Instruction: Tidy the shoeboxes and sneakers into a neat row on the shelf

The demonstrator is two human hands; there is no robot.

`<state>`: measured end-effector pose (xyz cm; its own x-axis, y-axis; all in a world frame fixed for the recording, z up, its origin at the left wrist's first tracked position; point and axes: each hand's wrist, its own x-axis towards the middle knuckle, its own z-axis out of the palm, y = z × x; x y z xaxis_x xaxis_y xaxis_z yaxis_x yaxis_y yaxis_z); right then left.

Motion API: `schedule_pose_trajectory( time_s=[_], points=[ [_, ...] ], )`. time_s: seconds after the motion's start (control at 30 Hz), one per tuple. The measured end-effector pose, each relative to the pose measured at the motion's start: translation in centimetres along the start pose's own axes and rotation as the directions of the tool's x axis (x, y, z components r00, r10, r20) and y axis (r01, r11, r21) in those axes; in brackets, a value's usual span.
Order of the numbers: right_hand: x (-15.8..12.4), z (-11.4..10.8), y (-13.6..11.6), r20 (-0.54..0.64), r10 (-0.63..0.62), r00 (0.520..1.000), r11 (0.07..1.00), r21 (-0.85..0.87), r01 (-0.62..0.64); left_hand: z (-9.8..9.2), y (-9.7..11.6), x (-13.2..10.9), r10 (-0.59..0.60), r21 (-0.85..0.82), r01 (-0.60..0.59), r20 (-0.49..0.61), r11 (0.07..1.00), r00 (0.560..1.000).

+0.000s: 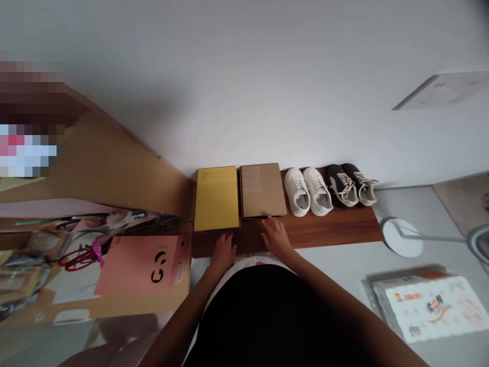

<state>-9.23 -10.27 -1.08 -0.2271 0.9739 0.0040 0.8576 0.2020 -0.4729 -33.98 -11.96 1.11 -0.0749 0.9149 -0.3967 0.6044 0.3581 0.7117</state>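
Observation:
My left hand is at the front of the wooden board, just below a yellow box. Its fingers are stretched forward, and I see nothing in them. My right hand lies at the near edge of a brown cardboard box, fingers apart, one fingertip at or touching that edge. The two boxes stand side by side. To their right on the board are a pair of white sneakers and a pair of black sneakers with light laces.
A white wall rises behind the board. At the left, a desk holds a pink box, red-handled scissors and clutter. On the floor at right are a white round fan base and a wrapped tissue pack.

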Motion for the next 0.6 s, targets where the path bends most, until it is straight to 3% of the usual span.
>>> schedule_pose_trajectory(
  time_s=[0.1, 0.2, 0.3, 0.37, 0.47, 0.53, 0.6],
  points=[
    [-1.9, -3.4, 4.7, -0.119, 0.188, 0.975, 0.982, 0.01, -0.189, 2.4, 4.3, -0.1, -0.013, -0.149, 0.04, 0.18, 0.988, 0.984],
    [-2.6, -6.6, 9.9, -0.229, 0.442, 0.867, 0.892, 0.007, -0.453, 8.3, 10.8, 1.2, 0.106, -0.21, -0.04, 0.313, 0.977, 0.944],
    [-1.4, -8.4, 14.1, -0.241, 0.549, 0.801, 0.825, -0.001, -0.566, 16.5, 17.4, 3.8, 0.206, -0.119, -0.185, 0.195, 0.975, 0.959],
    [0.1, -9.0, 16.2, -0.173, 0.564, 0.807, 0.82, 0.007, -0.572, 21.5, 20.6, 6.0, 0.132, -0.044, -0.128, 0.111, 0.991, 0.985],
    [2.0, -9.4, 19.0, -0.052, 0.572, 0.819, 0.818, 0.118, -0.563, 25.8, 22.7, 8.7, -0.032, -0.01, 0.032, -0.001, 0.999, 0.999],
    [2.2, -9.9, 20.8, -0.028, 0.596, 0.802, 0.763, 0.332, -0.555, 26.5, 22.5, 9.6, -0.075, -0.049, 0.072, -0.059, 0.996, 0.995],
    [1.6, -10.4, 22.4, -0.016, 0.628, 0.778, 0.657, 0.547, -0.518, 26.0, 21.6, 9.8, -0.097, -0.174, 0.083, -0.076, 0.981, 0.992]
  ],
)
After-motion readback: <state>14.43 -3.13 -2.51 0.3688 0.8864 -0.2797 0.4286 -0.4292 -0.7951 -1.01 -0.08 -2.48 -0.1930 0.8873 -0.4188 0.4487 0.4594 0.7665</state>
